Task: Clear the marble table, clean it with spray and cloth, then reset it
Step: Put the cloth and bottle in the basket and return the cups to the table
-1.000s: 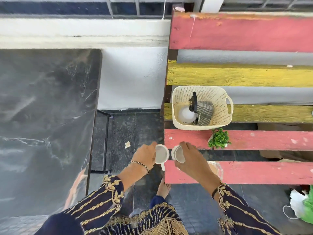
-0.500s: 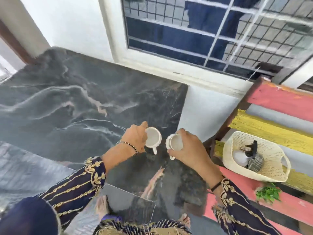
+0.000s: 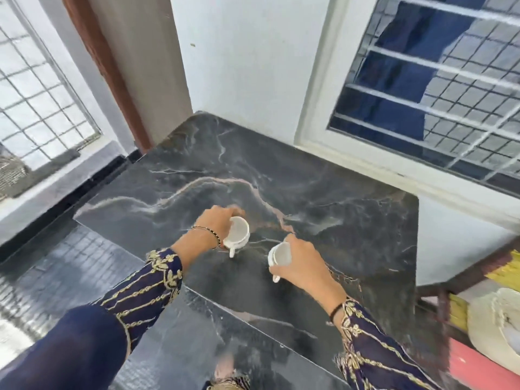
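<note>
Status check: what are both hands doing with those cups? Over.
Left hand grips white cup; right hand grips second cup. Both tilted, low over marble table; touchdown unclear. Basket off right, not blocking.

Navy sleeves point(image 3: 140, 288) embroidered in gold; thin beaded bracelet point(image 3: 209, 235) by the left hand point(image 3: 216, 223), black band point(image 3: 336, 309) by the right hand point(image 3: 304, 260).

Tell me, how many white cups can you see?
2. One cup is in the left hand, the other cup in the right hand, both over the marble table. No others show.
</note>
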A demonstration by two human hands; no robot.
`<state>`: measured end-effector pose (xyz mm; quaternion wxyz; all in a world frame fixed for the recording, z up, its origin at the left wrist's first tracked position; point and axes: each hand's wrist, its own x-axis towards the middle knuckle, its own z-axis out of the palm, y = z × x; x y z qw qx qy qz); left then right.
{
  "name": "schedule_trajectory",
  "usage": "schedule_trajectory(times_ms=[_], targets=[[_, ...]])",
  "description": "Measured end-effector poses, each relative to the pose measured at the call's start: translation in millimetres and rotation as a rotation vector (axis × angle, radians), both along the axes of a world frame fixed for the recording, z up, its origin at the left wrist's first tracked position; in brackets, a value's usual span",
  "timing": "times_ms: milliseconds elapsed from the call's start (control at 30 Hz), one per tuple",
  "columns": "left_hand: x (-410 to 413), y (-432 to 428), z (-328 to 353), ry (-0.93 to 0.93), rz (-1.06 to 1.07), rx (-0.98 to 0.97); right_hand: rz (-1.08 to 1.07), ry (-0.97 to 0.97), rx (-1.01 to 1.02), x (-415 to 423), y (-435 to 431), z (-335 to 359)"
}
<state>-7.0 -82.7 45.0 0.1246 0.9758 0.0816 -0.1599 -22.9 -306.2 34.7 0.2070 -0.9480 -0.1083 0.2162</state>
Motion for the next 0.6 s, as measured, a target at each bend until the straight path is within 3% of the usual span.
schedule_trajectory(times_ms=[233, 600], targets=[[15, 69, -20, 0.047, -0.02, 0.087, -0.019, -0.005, -0.069, 3, 60, -20], [19, 85, -38, 0.095, -0.093, 0.059, -0.068, -0.005, -0.161, -8, 62, -38]])
